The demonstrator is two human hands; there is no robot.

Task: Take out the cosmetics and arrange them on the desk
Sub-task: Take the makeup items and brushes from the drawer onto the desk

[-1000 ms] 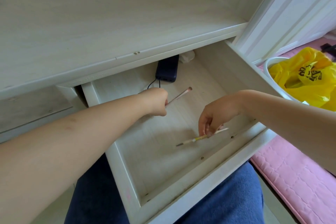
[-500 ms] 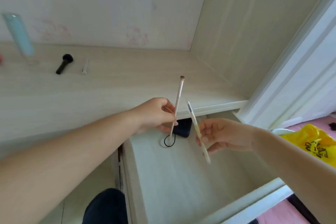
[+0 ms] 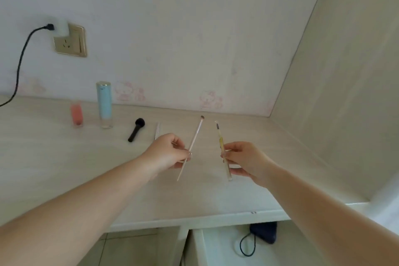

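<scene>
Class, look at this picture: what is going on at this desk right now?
A person holds two slim makeup tools above the desk. The left hand pinches a thin pink brush; the right hand holds a yellowish pen-like tool. A blue bottle, pink bottle and black brush already sit on the desk.

Left hand (image 3: 167,153): raised from drawer (image 3: 218,244) to above surface (image 3: 64,168), pink brush (image 3: 193,142) now near upright.
Right hand (image 3: 246,161): likewise raised, yellow brush (image 3: 220,142) lifted clear.
</scene>
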